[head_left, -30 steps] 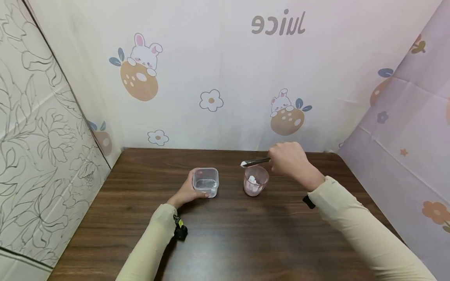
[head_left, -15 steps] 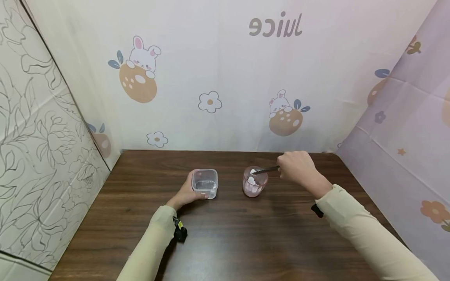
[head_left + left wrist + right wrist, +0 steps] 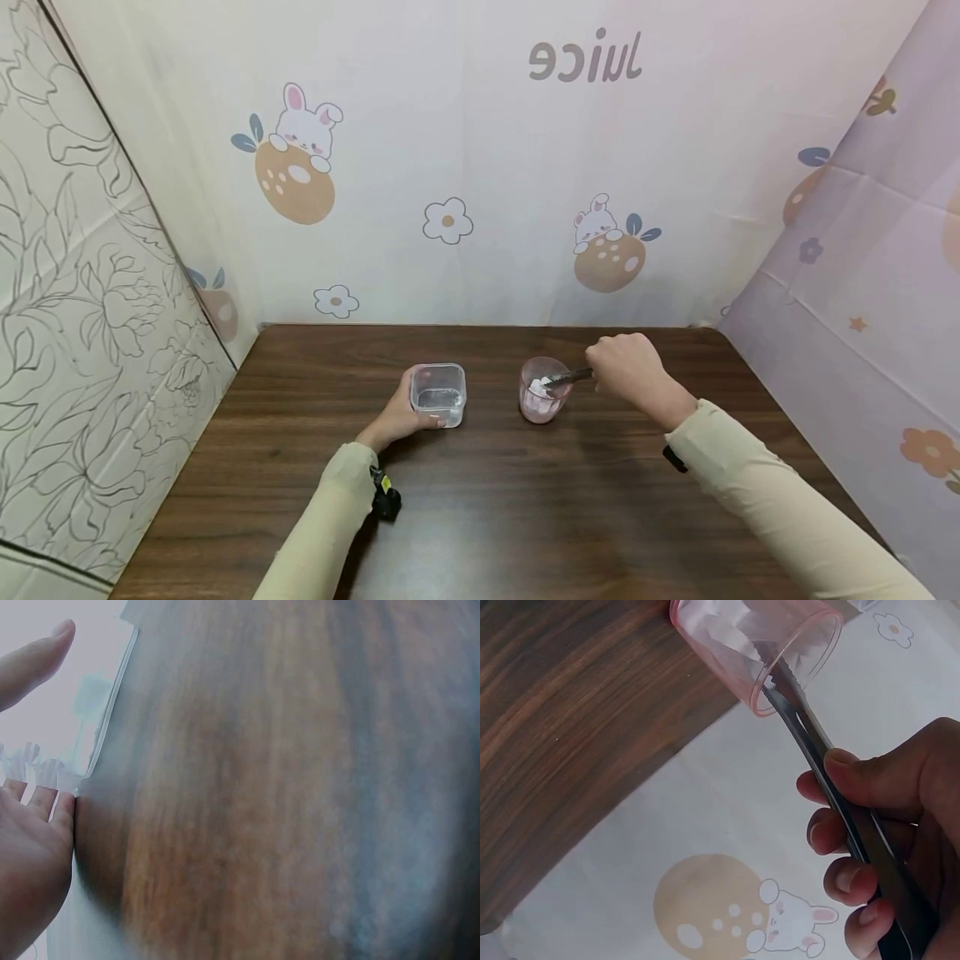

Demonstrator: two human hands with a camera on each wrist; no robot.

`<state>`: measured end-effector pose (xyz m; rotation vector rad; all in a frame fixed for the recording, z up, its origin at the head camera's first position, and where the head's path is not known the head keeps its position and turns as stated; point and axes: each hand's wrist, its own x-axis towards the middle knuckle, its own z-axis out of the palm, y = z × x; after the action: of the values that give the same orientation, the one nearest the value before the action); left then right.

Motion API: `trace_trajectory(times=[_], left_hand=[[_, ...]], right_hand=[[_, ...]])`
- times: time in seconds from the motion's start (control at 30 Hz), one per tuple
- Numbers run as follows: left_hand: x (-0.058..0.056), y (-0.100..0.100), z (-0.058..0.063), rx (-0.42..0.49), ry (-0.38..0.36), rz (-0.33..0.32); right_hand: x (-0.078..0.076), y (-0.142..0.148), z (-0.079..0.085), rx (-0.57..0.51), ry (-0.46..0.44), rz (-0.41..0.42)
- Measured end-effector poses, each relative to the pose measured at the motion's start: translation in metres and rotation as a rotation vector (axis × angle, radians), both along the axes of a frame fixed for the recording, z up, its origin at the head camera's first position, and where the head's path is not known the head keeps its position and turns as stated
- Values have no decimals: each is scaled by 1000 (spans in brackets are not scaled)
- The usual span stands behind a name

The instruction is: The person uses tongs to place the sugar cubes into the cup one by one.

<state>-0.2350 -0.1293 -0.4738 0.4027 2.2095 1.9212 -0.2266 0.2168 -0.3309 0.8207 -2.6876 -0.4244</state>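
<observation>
My left hand (image 3: 396, 417) grips a clear square plastic container (image 3: 438, 377), the thumb on its near side and the fingers around its left side. In the left wrist view, washed-out glare hides much of this container (image 3: 94, 660). A pink see-through cup (image 3: 555, 368) holding several white pieces (image 3: 538, 387) stands to the right of the container. My right hand (image 3: 628, 373) holds dark metal tongs (image 3: 573, 377), whose tips reach down into the cup among the white pieces. In the right wrist view, thumb and curled fingers press the tongs (image 3: 829, 776), and their toothed tips show through the cup wall.
All of this is on a dark brown wooden table (image 3: 480, 517). Behind it hangs a pale cloth (image 3: 390, 167) printed with rabbits, oranges and flowers. More patterned cloth (image 3: 97, 333) borders the left side.
My right hand has brought the tongs, with a white piece at their tips, from above the cup's left rim over its mouth and down into it. My left hand and the container have stayed put.
</observation>
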Motion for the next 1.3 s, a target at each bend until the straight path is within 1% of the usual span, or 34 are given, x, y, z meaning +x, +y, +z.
trace_trajectory(times=[0.17, 0.37, 0.57, 0.8, 1.0, 1.3], left_hand=[[0, 0, 0, -3, 2, -1], [0, -1, 0, -11, 2, 0], [1, -1, 1, 0, 2, -4], [-1, -1, 0, 15, 0, -8], [-2, -1, 0, 18, -2, -7], [-3, -2, 0, -2, 1, -9]], right_hand=[[-1, -4, 0, 19, 3, -8], [1, -8, 2, 50, 19, 2], [0, -10, 2, 51, 29, 15], [-1, -10, 3, 29, 21, -2], [-1, -12, 12, -5, 17, -8], [1, -19, 31, -51, -35, -41]])
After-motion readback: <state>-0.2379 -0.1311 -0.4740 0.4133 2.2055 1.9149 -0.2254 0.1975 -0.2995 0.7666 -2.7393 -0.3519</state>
